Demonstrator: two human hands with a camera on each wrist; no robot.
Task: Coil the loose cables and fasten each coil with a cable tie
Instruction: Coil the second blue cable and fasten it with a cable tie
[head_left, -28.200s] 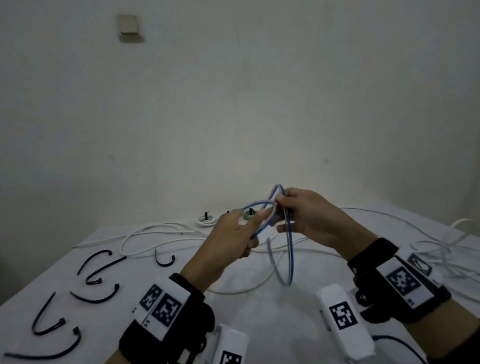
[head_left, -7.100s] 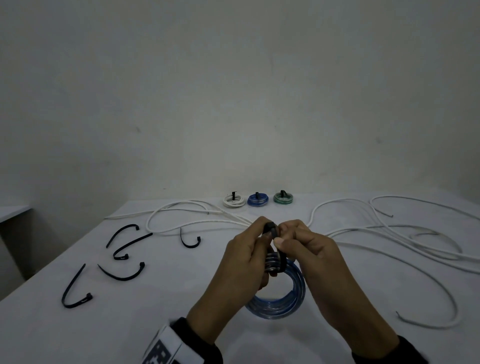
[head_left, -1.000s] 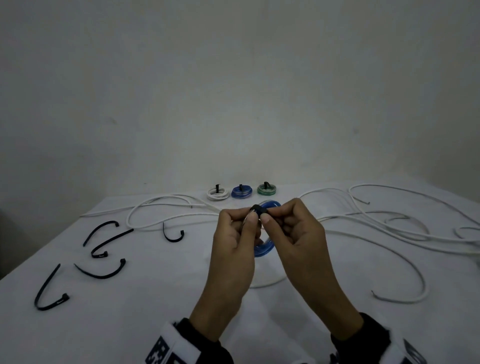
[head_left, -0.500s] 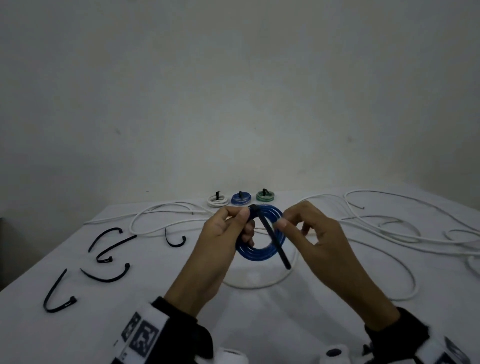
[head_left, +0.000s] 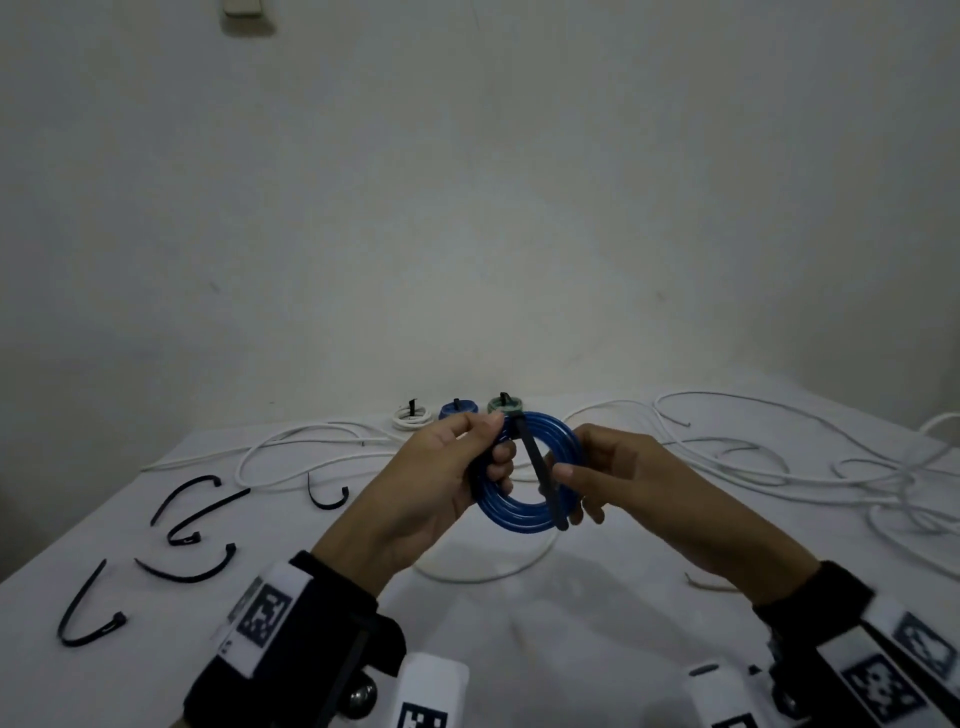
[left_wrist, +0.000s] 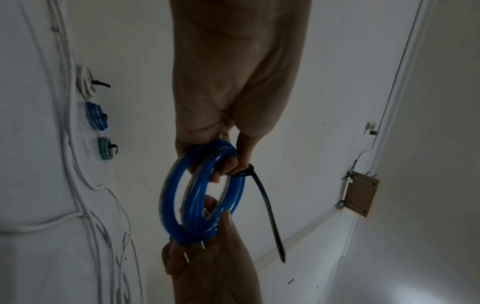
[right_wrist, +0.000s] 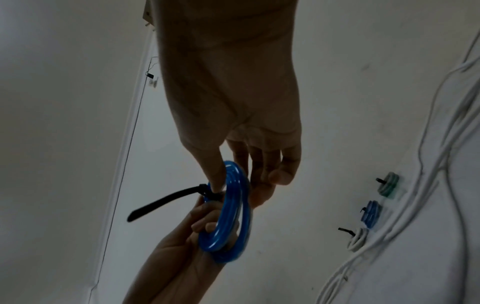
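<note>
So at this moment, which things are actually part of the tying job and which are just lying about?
In the job:
- blue cable coil, gripped by the left hand and held by the right hand
- black cable tie around it, tail free
- loose white cables
- spare black ties

Lying about:
- three tied coils
- wall switch

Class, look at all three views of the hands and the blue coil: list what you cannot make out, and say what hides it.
- Blue coil: in the head view, its left side is behind the left hand.
- Cable tie: whether its head is pulled fully tight; too small and dark, all views.
- Right hand: its fingertips are behind the coil, head view.
- White cables: cut off by the right edge, head view.
</note>
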